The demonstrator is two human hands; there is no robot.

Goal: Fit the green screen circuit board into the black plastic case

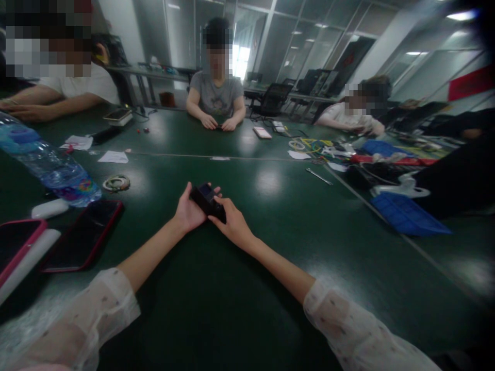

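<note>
A small black device (pixel 204 198) with a dark screen on its upper face is held between my two hands, above the green table. Under its left side lies my left hand (pixel 189 211), palm up, with the thumb at the near left edge and fingertips showing beyond the far side. My right hand (pixel 232 221) grips the device's right end between thumb and fingers. Fine markings on the device are too blurred to read.
On the green table (pixel 270 268), a water bottle (pixel 50 165), a red-edged phone (pixel 83 237) and a coiled band (pixel 116 183) are at left. A wrench (pixel 319 176), cables (pixel 317 147) and a blue tray (pixel 406 214) lie right. Several people sit around.
</note>
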